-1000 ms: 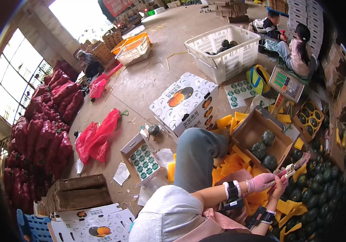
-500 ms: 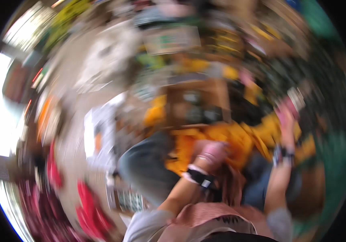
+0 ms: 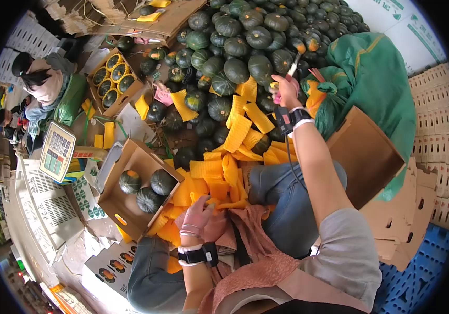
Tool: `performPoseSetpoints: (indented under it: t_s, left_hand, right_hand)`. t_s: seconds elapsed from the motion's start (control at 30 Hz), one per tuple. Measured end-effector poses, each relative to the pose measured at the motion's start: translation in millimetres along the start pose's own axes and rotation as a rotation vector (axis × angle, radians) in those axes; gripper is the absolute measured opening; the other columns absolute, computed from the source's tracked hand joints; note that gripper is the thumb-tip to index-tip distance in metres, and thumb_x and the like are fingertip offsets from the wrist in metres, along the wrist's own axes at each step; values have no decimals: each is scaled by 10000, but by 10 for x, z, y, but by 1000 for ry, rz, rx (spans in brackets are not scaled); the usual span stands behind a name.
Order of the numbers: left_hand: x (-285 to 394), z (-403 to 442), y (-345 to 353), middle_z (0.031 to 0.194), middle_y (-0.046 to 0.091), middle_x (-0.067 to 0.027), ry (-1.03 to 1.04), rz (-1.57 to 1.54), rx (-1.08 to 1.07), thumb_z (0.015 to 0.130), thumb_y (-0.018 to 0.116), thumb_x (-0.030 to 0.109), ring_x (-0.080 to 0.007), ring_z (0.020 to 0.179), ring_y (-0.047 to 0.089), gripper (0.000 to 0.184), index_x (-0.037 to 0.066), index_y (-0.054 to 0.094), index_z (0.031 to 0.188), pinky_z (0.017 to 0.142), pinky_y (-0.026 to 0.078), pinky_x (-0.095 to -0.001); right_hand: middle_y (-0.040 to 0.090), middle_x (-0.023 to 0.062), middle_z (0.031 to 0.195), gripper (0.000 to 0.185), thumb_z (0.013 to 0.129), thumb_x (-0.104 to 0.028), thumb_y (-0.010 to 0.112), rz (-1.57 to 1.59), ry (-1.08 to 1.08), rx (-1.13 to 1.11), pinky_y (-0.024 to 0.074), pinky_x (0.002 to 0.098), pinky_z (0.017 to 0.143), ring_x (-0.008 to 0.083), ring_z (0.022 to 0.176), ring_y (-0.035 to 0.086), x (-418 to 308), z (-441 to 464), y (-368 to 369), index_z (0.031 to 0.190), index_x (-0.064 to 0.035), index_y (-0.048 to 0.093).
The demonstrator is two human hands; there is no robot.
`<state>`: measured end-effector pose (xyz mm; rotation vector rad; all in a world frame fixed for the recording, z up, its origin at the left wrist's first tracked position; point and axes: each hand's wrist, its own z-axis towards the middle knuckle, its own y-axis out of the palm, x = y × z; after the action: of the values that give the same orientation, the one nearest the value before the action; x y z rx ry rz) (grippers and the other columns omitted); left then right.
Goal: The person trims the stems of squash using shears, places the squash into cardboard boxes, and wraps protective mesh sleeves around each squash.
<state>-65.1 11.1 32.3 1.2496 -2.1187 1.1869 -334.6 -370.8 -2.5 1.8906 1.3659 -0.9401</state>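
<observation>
My right hand (image 3: 286, 91) is stretched forward over the pile of dark green pumpkins (image 3: 259, 68), its fingers wrapped around a slim tool with a white shaft (image 3: 293, 68) and a yellowish tip. What kind of tool it is, I cannot make out. In a pink glove, my left hand (image 3: 197, 217) hangs over my lap with its fingers loosely apart and nothing visible in them. Yellow foam net sleeves (image 3: 207, 170) lie heaped just beyond it. To its left, an open cardboard box (image 3: 110, 201) holds three pumpkins (image 3: 150, 200).
A second box (image 3: 121, 102) holds several pumpkins in yellow nets. A weighing scale display (image 3: 57, 152) stands at left, near a seated person (image 3: 46, 86). On the right are a green sack (image 3: 373, 78), an empty carton (image 3: 366, 157), flattened cardboard (image 3: 405, 214) and a blue pallet (image 3: 418, 272).
My view has swung to the right and steadied from a blur, bringing the pumpkin pile to the centre. The right hand still grips the tool; the left stays over my lap.
</observation>
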Motion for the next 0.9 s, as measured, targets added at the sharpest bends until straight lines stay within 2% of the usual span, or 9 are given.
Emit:
performPoseSetpoints:
  t_s: [0.13,0.27,0.4,0.5,0.57,0.63,0.7,0.83,0.9]
  left_hand:
    - [283,37,-282,915,632,-213,-273,-17,-260,854,579,360,-282,800,638,513,74,452,1261,671,508,-360]
    - [261,104,-331,929,623,-214,-131,25,-136,849,580,350,-292,828,631,499,55,468,1236,717,500,-354]
    - [211,343,-245,995,612,-207,-38,139,-35,837,582,342,-318,908,607,486,34,489,1201,796,475,-358]
    - [296,490,-177,1030,602,-198,47,186,-29,832,583,331,-332,934,590,476,17,502,1180,823,462,-367]
    - [449,592,-160,1032,598,-195,90,177,-83,832,583,323,-330,938,585,470,10,504,1175,822,460,-367]
    - [692,694,-209,1015,596,-195,105,133,-144,836,582,311,-320,935,585,465,4,503,1175,812,462,-360]
    - [827,725,-195,1080,585,-182,179,-116,-34,825,619,261,-275,993,582,498,22,468,1235,841,460,-335]
    - [1279,836,-308,1364,382,-160,383,-753,140,747,741,164,-257,1213,424,862,87,203,1415,974,389,-370]
    - [1349,904,-348,1381,326,-179,453,-974,303,719,772,167,-266,1243,375,953,85,140,1427,996,362,-394]
  right_hand:
    - [562,133,847,352,804,-308,647,660,128,-102,453,406,533,307,649,575,378,164,224,998,-104,437]
    - [632,43,938,317,786,-371,655,1030,242,-226,483,393,644,255,773,593,595,646,350,965,-116,595]
    - [630,12,891,308,687,-340,731,1127,440,36,467,374,751,200,772,554,495,705,562,898,-144,623]
    - [517,24,706,438,568,-358,803,1092,439,16,445,300,543,161,556,427,532,722,578,578,-85,460]
    - [636,1,855,331,638,-341,768,1058,400,-3,453,335,694,174,717,536,557,755,545,860,-149,615]
    - [658,21,903,312,730,-333,703,1010,186,-198,505,380,653,216,726,610,735,939,405,936,-115,616]
    - [629,54,1057,384,790,-318,649,897,63,-361,519,399,635,257,742,619,654,569,411,1089,-91,567]
    - [541,33,1213,525,746,-297,684,832,-15,-992,389,495,884,247,1101,473,459,141,681,1216,-135,515]
    - [541,30,1209,556,733,-240,683,506,-209,-744,476,361,762,200,1048,520,366,-487,942,1244,-122,499]
